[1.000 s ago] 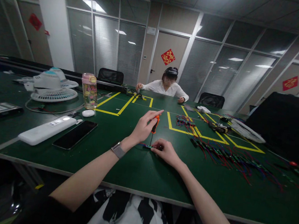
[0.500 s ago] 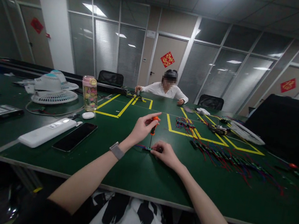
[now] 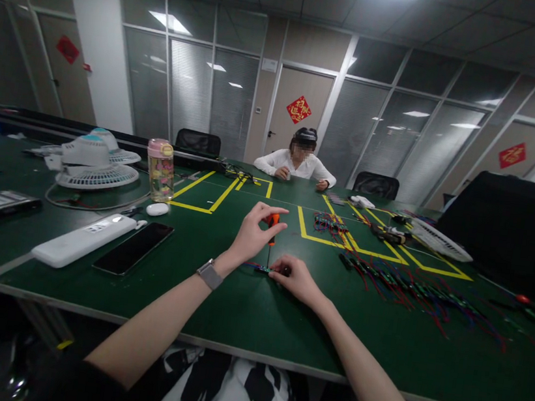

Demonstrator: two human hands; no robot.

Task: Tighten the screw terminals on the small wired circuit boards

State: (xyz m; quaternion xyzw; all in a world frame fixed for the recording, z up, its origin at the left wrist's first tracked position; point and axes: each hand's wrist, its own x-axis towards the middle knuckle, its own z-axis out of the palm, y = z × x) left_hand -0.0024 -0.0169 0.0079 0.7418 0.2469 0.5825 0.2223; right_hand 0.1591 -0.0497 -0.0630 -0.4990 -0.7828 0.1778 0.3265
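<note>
In the head view, an orange-and-black screwdriver [image 3: 271,239] stands upright, its thin shaft running down to a small green circuit board [image 3: 262,270] on the table. My left hand [image 3: 254,228], with a watch on the wrist, is around the handle; the thumb and index finger reach past it with a gap between their tips. My right hand [image 3: 293,273] pinches the right end of the board and holds it against the table. Thin red and blue wires trail from the board's left end. The screwdriver's tip is too small to make out.
Several wired boards [image 3: 413,289] lie in a row to the right, with another bunch [image 3: 331,224] beyond. On the left are a black phone [image 3: 133,249], a white power strip [image 3: 85,239], a bottle [image 3: 160,173] and a fan [image 3: 96,174]. A person [image 3: 297,161] sits opposite.
My left thumb and index finger have spread apart around the screwdriver handle. My right hand stays on the board. The person opposite has brought one hand inward.
</note>
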